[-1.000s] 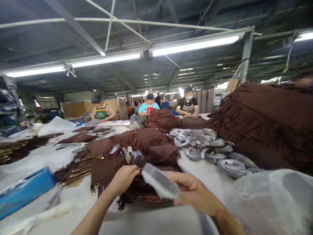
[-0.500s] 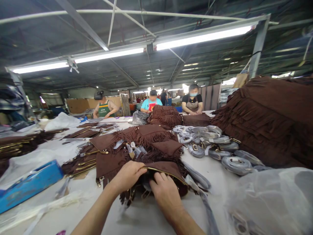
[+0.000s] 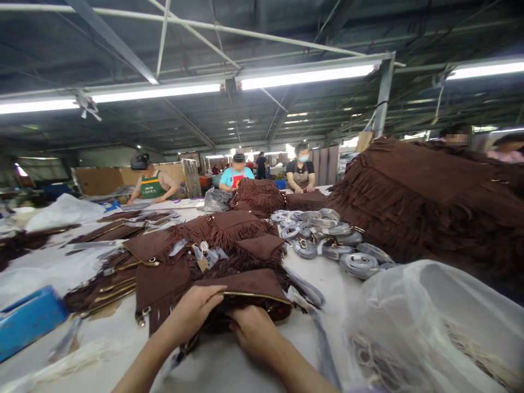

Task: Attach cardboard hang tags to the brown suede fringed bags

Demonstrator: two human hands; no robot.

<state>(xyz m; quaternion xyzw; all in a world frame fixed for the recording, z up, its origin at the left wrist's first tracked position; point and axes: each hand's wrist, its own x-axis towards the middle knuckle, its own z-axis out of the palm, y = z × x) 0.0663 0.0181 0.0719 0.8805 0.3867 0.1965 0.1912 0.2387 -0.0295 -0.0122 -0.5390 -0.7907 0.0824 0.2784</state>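
Right in front of me lies a brown fringed bag (image 3: pixel 254 283) with a gold zipper along its opening. My left hand (image 3: pixel 196 314) pinches the left end of that opening. My right hand (image 3: pixel 254 328) reaches into the mouth of the bag, its fingers hidden inside. Just behind are more brown fringed bags (image 3: pixel 231 221), lying overlapped, with small tags and clear plastic wrapping among them. To the left of my left hand is another bag (image 3: pixel 159 278) with a metal clasp at its lower corner.
Coiled straps in plastic (image 3: pixel 360 264) lie to the right. Beyond them rises a tall pile of fringed brown pieces (image 3: pixel 442 185). A translucent plastic bag (image 3: pixel 434 322) fills the near right, a blue box (image 3: pixel 33 319) the near left. Several co-workers (image 3: pixel 151 185) are across the table.
My view has turned to the right, so the scene sits further left. My right hand has gone deeper into the bag. My left hand keeps its hold on the edge.
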